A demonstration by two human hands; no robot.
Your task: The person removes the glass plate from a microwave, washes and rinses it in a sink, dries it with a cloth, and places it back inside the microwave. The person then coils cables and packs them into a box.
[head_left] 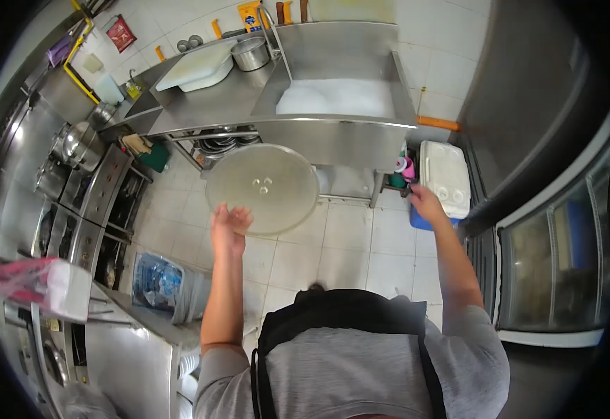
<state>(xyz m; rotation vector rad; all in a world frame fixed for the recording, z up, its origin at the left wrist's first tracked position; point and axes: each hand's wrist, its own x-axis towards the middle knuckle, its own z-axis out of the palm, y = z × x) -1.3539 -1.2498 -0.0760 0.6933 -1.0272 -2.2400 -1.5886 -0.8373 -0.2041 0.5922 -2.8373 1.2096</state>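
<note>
Grey shirt [354, 370] nearest, the loosely open left hand [231, 227] might, swinging forward, knock the round disc [280, 199] just ahead; right hand [427, 204], grip unclear.

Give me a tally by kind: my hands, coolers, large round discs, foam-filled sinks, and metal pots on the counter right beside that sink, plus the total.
Hands: 2 (left hand, right hand)
Cooler: 1
Large round disc: 1
Foam-filled sink: 1
Metal pot: 1
Total: 6

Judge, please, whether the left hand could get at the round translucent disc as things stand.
Probably yes: the left hand looks empty and appears by the near edge of the round disc, with nothing visible between, though depth is uncertain.
</note>
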